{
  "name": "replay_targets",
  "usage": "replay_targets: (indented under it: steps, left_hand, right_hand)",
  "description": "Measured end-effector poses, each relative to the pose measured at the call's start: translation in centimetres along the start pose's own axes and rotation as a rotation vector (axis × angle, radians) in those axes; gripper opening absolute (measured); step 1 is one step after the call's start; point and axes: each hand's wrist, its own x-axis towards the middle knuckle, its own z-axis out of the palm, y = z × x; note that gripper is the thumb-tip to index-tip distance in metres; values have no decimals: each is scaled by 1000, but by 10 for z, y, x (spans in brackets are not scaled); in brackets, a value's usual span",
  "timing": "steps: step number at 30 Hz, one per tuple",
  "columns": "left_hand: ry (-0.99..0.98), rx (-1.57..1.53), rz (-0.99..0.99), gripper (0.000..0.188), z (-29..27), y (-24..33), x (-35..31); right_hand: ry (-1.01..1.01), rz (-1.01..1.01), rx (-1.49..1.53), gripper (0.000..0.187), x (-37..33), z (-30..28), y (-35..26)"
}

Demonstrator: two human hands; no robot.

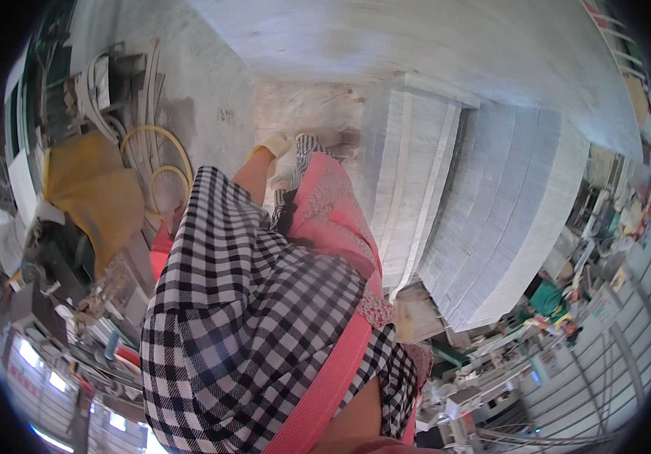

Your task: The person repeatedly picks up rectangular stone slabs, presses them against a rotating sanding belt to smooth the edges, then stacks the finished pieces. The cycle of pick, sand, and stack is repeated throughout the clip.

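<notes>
Left hand (276,143): pale-gloved, over the floor patch (306,98); I can't tell if it's spread or pinching.
Right hand: outside my view.
Stacked slabs (410,170): along the floor patch's right edge, apart from the left hand.

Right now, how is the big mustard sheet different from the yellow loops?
The mustard sheet is broad; the yellow loops are thin.
The mustard sheet drapes down in a solid piece; the yellow loops curve around open middles.
The mustard sheet is a darker, browner yellow; the yellow loops are paler.
Both are yellowish, on the picture's left.
</notes>
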Motion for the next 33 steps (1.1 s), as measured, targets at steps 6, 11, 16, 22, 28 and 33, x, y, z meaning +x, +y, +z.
replay_targets:
  steps: [6,11,16,22,28,33]
  left_hand:
    - [67,-224,-301,43,7,-55,-46]
    - [74,-172,-298,45,-3,-52,-49]
    - [58,-138,-170,45,-21,-23,-22]
    - [37,-212,-48,40,-39,17,12]
    - [108,-98,128,40,-42,53,34]
    - [98,3,160,39,-62,87,36]
  right_hand:
    - [84,-229,77,46,59,-38,-135]
    - [69,-290,40,45,61,-33,-161]
    - [32,-141,86,47,45,-21,-122]
    - [19,-477,-160,36,-9,3,-75]
    - [23,-62,414,33,-13,25,-78]
    - [59,-60,454,40,1,23,-81]
